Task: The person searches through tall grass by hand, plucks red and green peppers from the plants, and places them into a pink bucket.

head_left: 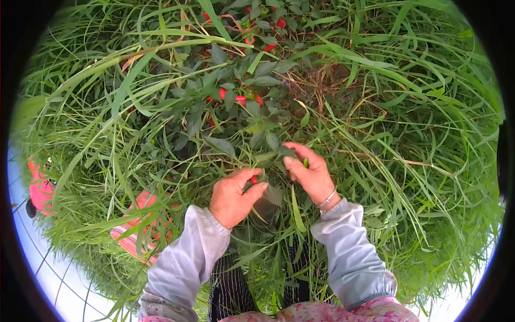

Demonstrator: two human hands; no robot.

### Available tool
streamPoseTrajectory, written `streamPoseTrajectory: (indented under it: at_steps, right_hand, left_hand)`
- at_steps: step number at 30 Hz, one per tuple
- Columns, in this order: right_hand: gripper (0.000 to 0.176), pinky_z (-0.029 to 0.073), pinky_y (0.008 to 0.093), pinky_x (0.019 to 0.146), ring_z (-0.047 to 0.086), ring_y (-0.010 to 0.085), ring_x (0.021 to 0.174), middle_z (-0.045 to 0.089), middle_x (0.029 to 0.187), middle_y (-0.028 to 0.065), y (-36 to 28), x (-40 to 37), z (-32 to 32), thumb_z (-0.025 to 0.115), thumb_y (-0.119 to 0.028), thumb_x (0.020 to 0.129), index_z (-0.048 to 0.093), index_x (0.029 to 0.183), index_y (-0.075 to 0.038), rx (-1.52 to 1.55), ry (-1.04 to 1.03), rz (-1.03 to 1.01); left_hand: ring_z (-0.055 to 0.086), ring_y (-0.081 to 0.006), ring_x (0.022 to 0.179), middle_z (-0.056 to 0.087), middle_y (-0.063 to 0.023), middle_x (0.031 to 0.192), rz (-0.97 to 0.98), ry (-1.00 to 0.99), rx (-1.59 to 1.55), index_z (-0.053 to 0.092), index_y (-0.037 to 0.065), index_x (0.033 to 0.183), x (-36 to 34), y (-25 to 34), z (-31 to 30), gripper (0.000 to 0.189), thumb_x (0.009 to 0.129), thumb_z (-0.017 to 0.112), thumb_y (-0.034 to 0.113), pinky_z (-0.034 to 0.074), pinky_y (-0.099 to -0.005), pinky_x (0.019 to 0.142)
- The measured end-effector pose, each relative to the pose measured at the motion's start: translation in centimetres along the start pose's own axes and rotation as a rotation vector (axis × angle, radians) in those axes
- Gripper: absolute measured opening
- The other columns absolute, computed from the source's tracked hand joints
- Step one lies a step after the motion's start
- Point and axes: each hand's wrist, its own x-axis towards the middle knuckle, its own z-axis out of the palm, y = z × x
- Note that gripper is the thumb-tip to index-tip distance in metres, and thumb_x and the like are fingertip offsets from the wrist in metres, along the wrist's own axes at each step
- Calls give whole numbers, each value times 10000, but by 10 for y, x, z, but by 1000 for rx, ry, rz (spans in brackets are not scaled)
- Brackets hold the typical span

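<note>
Could tear the plant (269,140) by pulling too hard, with a red pepper (254,180) in the half-curled left hand (230,198) and a leaf (287,152) pinched in the right hand (317,180).

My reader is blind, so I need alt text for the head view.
Bare left hand at a small red pepper, bare right hand pinching a dark green leaf, amid long green grass. More red peppers show farther ahead.

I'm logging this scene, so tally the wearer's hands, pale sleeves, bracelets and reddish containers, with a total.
Hands: 2 (left hand, right hand)
Pale sleeves: 2 (left sleeve, right sleeve)
Bracelet: 1
Reddish container: 1, partly behind grass
Total: 6
</note>
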Motion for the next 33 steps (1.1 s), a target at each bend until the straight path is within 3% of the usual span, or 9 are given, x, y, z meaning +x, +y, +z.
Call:
streamPoseTrajectory:
  at_steps: [3, 5, 13, 17, 23, 28, 31, 32, 33]
  right_hand:
    - [347, 444, 230, 791, 518, 63, 888, 605, 968, -22, 2, -14, 8, 660, -143, 833, 563, 1147, -34, 130, -132, -2]
    - [368, 443, 225, 792, 518, 58, 884, 610, 941, -18, -19, -26, 14, 677, -135, 817, 563, 1152, -36, 284, -208, 235]
    - [201, 488, 228, 723, 586, 77, 820, 639, 910, 32, 5, -38, 27, 672, -125, 813, 609, 950, 7, 219, -269, 103]
    - [200, 467, 284, 619, 550, 92, 677, 608, 763, 43, -1, -44, 24, 651, -199, 815, 592, 869, -16, -517, -418, -4]
    - [169, 444, 286, 586, 528, 105, 630, 552, 656, 34, 9, -62, 38, 616, -189, 822, 580, 797, -26, -219, -702, 115]
    - [122, 430, 239, 563, 496, 78, 574, 565, 640, 20, -8, -75, 28, 574, -139, 877, 585, 816, -34, 110, -667, 467]
    - [202, 478, 300, 561, 579, 139, 590, 633, 740, 42, 8, -66, 18, 578, -260, 882, 613, 873, -61, -343, -671, 112]
    - [274, 509, 337, 603, 623, 235, 664, 648, 859, 82, 11, -61, 15, 594, -352, 848, 627, 975, -112, -1038, -717, -244]
    - [287, 513, 346, 618, 623, 257, 693, 643, 888, 91, 6, -56, 17, 598, -358, 840, 621, 1008, -126, -1094, -660, -256]
  left_hand:
    - [638, -244, 791, 637, -136, 956, -56, -34, 153, 607, 41, 1068, -4, 18, -2, 356, 753, 685, 186, 501, -312, 716]
    - [638, -248, 781, 633, -134, 941, 22, -1, 131, 598, 52, 1070, -9, 20, 5, 344, 758, 675, 174, 504, -321, 698]
    - [630, -304, 790, 639, -126, 915, -23, -83, 290, 590, 51, 1009, -33, 22, 7, 296, 757, 653, 193, 512, -351, 676]
    - [626, -289, 704, 622, -116, 804, 106, -141, 505, 580, 47, 883, -45, 15, 1, 220, 731, 647, 191, 510, -367, 614]
    - [618, -245, 626, 572, -89, 711, 210, -303, 725, 532, 77, 755, -78, 10, -15, 121, 707, 615, 149, 499, -372, 529]
    - [618, -310, 720, 612, -151, 737, -105, -342, 646, 561, 10, 883, -97, -35, -50, 242, 763, 608, 215, 492, -404, 624]
    - [606, -326, 680, 621, -142, 734, -80, -222, 472, 568, 22, 927, -96, -34, -80, 268, 773, 605, 238, 478, -401, 612]
    - [603, -327, 668, 622, -138, 732, -95, -165, 390, 570, 31, 939, -88, -33, -84, 264, 774, 602, 235, 475, -399, 608]
    - [610, -309, 660, 624, -139, 737, -131, -181, 299, 577, 39, 949, -79, -31, -84, 253, 773, 610, 218, 477, -385, 599]
